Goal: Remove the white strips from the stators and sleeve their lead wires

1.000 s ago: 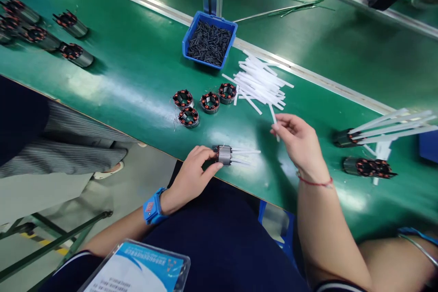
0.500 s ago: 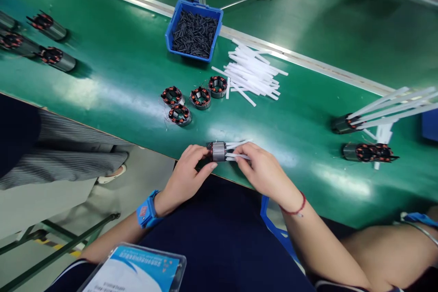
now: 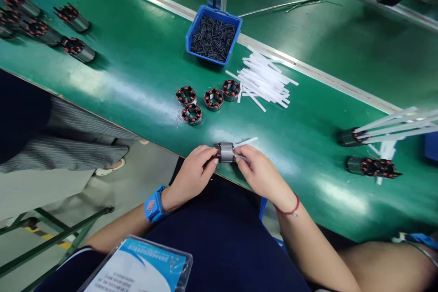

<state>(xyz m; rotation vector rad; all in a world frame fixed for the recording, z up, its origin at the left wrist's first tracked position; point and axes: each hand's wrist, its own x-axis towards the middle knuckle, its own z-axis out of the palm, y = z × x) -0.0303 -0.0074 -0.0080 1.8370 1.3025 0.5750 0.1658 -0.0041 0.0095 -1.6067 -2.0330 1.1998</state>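
A motor stator with a grey metal body lies on its side near the bench's front edge, between my hands. My left hand grips its left end with thumb and fingers. On the other end, my right hand pinches a white sleeve tube where it meets the stator. Another white tube sticks out to the right behind those fingers. My fingertips partly hide both ends of the stator.
Several stators stand beyond my hands, beside a pile of white tubes. A blue bin holds short black tubes. More stators lie left and right. Another person's arm is at the lower right.
The view has shifted, so the bench items sit further right. Fewer white tubes show at the stator, and my right fingers are closer to its end.
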